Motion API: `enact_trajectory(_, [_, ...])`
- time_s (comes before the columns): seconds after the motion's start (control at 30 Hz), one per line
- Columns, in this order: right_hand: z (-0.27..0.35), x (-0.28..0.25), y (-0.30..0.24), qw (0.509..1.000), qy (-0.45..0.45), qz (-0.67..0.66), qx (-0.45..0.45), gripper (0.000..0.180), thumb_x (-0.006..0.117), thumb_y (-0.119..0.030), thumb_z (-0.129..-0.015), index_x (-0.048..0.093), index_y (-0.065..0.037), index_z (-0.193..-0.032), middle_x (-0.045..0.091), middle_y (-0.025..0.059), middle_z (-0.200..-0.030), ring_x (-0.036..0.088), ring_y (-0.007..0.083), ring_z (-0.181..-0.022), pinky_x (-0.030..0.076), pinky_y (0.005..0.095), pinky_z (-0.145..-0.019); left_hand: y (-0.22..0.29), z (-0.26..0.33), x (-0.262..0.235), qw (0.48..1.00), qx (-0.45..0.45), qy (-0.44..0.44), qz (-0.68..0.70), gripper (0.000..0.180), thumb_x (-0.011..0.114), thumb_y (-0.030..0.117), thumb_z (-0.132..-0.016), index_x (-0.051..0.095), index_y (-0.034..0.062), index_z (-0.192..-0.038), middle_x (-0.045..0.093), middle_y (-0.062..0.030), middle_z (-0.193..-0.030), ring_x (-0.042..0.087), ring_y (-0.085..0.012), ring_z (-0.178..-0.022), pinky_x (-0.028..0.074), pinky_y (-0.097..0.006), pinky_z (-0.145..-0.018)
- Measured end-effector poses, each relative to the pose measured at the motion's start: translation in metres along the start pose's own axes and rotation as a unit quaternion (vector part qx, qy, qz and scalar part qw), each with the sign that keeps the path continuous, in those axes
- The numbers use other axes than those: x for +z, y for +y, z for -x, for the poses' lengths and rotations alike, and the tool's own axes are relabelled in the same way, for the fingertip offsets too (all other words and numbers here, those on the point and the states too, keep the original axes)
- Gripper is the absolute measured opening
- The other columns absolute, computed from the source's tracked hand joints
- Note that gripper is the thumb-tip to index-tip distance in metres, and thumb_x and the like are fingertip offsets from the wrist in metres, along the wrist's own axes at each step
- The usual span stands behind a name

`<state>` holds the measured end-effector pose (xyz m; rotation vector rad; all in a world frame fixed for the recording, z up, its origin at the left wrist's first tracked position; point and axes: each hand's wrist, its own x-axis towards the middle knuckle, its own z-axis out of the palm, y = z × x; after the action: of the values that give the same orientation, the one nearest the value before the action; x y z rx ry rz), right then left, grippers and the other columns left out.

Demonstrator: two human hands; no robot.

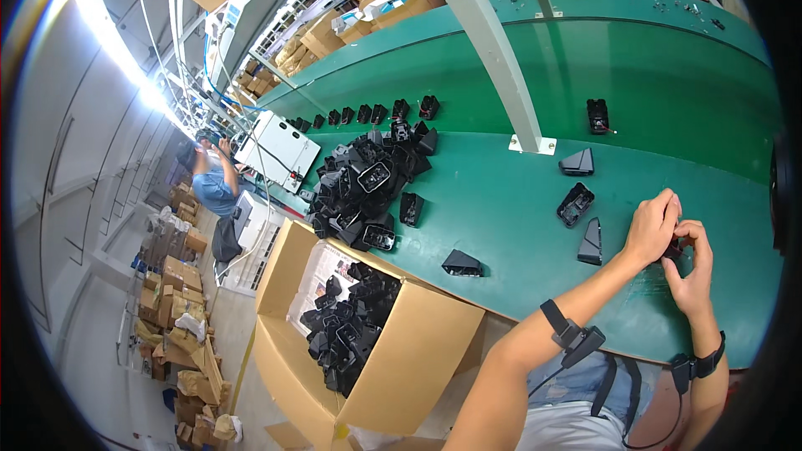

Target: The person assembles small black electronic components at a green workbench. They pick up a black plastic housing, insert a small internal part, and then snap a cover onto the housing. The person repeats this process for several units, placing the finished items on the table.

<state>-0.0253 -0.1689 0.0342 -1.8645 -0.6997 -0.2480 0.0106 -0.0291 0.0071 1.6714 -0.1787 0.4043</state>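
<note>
My left hand (654, 227) and my right hand (695, 274) work close together over the green bench at the right. Between them shows a small black plastic part (676, 249), mostly covered by fingers. The right thumb and fingers close around this part. Above it, the left fingertips are pinched together; whatever they hold is too small to make out. Just left of my hands lie a black wedge-shaped housing (590, 242), an open black housing (576, 205) with its hollow side up, and another wedge-shaped housing (576, 162).
Black housings form a large pile (368, 179) on the bench, and more fill an open cardboard box (426, 351) by its edge. A grey post (493, 50) rises from the bench. Wired housings (597, 117) sit along the green strip behind. A person (215, 179) is at far left.
</note>
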Motion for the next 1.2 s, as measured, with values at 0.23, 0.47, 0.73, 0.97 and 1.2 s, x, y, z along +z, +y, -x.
enact_trajectory(0.23, [0.001, -0.003, 0.001, 0.999, 0.009, 0.046, -0.020, 0.050, 0.066, 0.000, -0.065, 0.054, -0.002, -0.113, 0.058, 0.0135, -0.112, 0.056, 0.0268, -0.099, 0.043, 0.0343, -0.084, 0.001, 0.003, 0.000, 1.000, -0.008, 0.013, -0.006, 0.027, 0.045, 0.017, -0.099, 0.055, -0.0018, -0.082, 0.060, -0.0161, -0.067, 0.062, -0.0303, -0.060, 0.046, -0.040, -0.058])
enact_trajectory(0.47, [0.005, -0.005, 0.007, 0.998, -0.009, 0.065, 0.004, 0.055, 0.067, 0.000, -0.066, 0.054, -0.001, -0.119, 0.058, 0.0145, -0.116, 0.057, 0.0294, -0.107, 0.043, 0.0367, -0.089, 0.002, 0.004, 0.000, 1.000, -0.022, 0.019, 0.006, 0.028, 0.045, 0.019, -0.100, 0.054, -0.0015, -0.083, 0.059, -0.0164, -0.068, 0.062, -0.0305, -0.061, 0.046, -0.040, -0.059])
enact_trajectory(0.73, [0.004, -0.002, 0.004, 1.000, 0.003, 0.000, -0.031, 0.058, 0.064, 0.005, -0.066, 0.052, -0.001, -0.123, 0.053, 0.0174, -0.125, 0.064, 0.0257, -0.094, 0.049, 0.0358, -0.086, 0.004, 0.003, -0.002, 0.999, -0.037, -0.004, -0.016, 0.031, 0.043, 0.022, -0.101, 0.052, -0.0014, -0.084, 0.061, -0.0198, -0.071, 0.061, -0.0415, -0.070, 0.044, -0.048, -0.063])
enact_trajectory(0.97, [0.002, -0.003, -0.002, 0.999, -0.010, -0.026, -0.020, 0.059, 0.066, 0.006, -0.065, 0.052, -0.001, -0.122, 0.052, 0.0171, -0.122, 0.061, 0.0233, -0.093, 0.050, 0.0339, -0.082, 0.003, 0.004, 0.001, 0.998, -0.050, -0.024, -0.019, 0.036, 0.043, 0.026, -0.102, 0.053, -0.0006, -0.080, 0.059, -0.0194, -0.065, 0.059, -0.0416, -0.063, 0.043, -0.049, -0.058])
enact_trajectory(1.2, [0.006, -0.005, 0.001, 0.999, -0.024, -0.016, -0.041, 0.052, 0.068, -0.001, -0.066, 0.052, -0.003, -0.116, 0.051, 0.0134, -0.111, 0.053, 0.0209, -0.083, 0.045, 0.0323, -0.077, 0.009, 0.007, 0.002, 0.997, -0.055, -0.047, 0.003, 0.039, 0.044, 0.027, -0.102, 0.055, -0.0010, -0.078, 0.059, -0.0186, -0.064, 0.060, -0.0335, -0.058, 0.044, -0.043, -0.057])
